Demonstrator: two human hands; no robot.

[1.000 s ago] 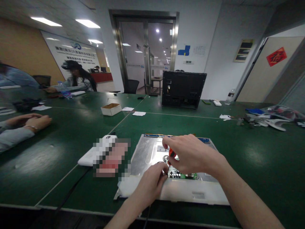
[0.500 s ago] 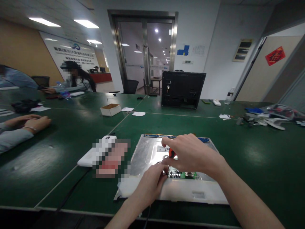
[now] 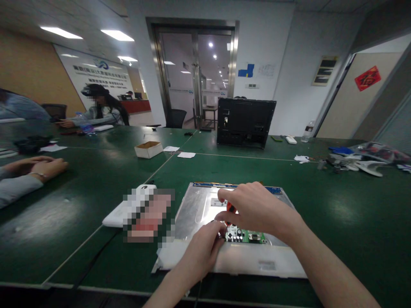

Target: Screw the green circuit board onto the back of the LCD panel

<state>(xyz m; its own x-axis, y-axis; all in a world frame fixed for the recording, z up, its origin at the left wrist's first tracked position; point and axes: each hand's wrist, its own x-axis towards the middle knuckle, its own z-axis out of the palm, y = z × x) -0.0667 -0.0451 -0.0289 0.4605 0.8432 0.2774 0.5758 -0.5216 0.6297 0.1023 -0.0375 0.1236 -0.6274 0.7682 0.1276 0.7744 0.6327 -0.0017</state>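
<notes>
A flat silver metal panel [image 3: 195, 209] lies on the green table in front of me. A small green circuit board [image 3: 245, 235] is mounted near its front edge. My right hand [image 3: 257, 209] is closed around a screwdriver with an orange handle [image 3: 230, 208], its tip hidden behind my fingers near the board. My left hand [image 3: 201, 252] pinches at the left end of the board, fingers pressed together; what they hold is hidden.
A white device [image 3: 120, 214] lies left of the panel. A black monitor shell [image 3: 245, 122] stands further back, a small cardboard box [image 3: 148, 149] to its left. Loose parts [image 3: 366, 160] lie at the right. Another person's hands [image 3: 35, 167] rest at the left; a seated person [image 3: 102, 107] is behind.
Both hands stay at the circuit board; my right hand has shifted slightly on the screwdriver. The view has tilted a little.
</notes>
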